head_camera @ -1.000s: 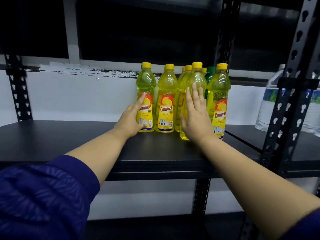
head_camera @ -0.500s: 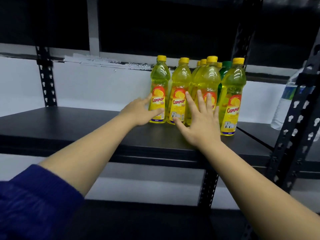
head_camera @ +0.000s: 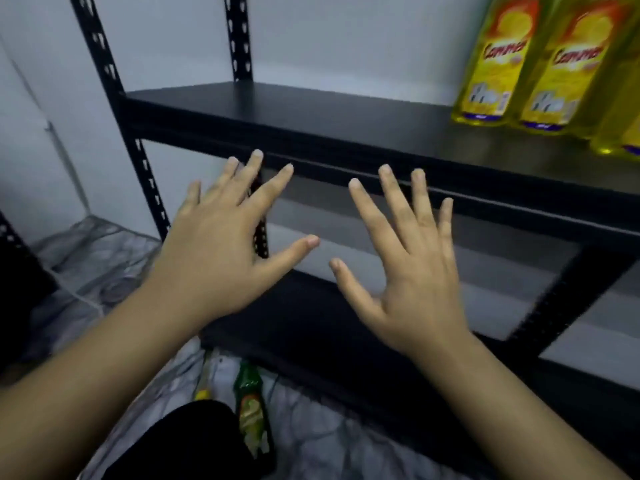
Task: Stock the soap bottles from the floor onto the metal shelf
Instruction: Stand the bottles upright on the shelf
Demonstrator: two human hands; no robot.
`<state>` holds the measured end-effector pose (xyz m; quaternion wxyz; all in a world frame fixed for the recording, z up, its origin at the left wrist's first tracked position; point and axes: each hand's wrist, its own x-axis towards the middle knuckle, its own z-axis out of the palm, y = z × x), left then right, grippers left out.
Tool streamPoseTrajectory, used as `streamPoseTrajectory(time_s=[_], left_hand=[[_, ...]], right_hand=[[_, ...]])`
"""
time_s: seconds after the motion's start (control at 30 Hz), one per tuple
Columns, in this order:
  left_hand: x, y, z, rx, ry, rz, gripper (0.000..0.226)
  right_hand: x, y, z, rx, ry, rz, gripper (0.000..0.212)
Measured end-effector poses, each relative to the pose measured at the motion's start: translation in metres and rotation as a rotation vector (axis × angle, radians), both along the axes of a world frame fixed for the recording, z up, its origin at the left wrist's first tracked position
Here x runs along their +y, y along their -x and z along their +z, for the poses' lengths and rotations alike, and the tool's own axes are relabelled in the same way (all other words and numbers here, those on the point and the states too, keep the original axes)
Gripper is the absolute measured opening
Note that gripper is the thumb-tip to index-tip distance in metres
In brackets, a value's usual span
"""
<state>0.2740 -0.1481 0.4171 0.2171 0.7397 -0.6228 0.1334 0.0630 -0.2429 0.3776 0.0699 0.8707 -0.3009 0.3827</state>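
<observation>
Soap bottles (head_camera: 550,64): yellow ones standing upright in a tight group on the metal shelf (head_camera: 311,112), far right end of the board, red-yellow labels facing out, tops cropped by the frame edge. Sitting close to the front edge at the extreme right. One more green soap bottle (head_camera: 251,407) lying on the floor below, beside a yellow-capped bottle (head_camera: 202,382) that is mostly hidden; both blurred, resting on a grey crinkled plastic sheet (head_camera: 104,258).

Left hand (head_camera: 221,251) hovering in front of the shelf's front edge, fingers straight and fanned, thumb out to the side, gripping nothing. Right hand (head_camera: 412,271) doing the same just beside it, fingers spread, palm facing away, holding nothing. Hands apart, thumbs pointing toward each other with a gap between. Neither touching the shelf nor any bottle; both well left of the yellow group.

Black perforated uprights (head_camera: 114,84) framing the rack on the left, lower shelf board (head_camera: 346,327) showing under the hands. White wall (head_camera: 346,36) behind. Dark clothing (head_camera: 187,441) filling the bottom centre, partly covering the floor bottles. Heavy motion blur on the right side.
</observation>
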Motion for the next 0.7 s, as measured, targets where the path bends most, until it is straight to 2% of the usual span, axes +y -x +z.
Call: streamPoseTrajectory(time_s=[0.33,0.57,0.7], left_hand=[[0.062,-0.105,-0.167,0.164,-0.321,0.266,0.098],[0.089,-0.134,-0.301,0.350,-0.467,0.379,0.104],[0.095,-0.139,-0.355,0.429,-0.548,0.398,0.111]], right_hand=[[0.003,-0.077,-0.167,0.218,-0.333,0.115,0.078],[0.018,-0.118,-0.283,0.329,-0.508,0.141,0.090],[0.036,-0.135,-0.329,0.381,-0.610,0.160,0.090]])
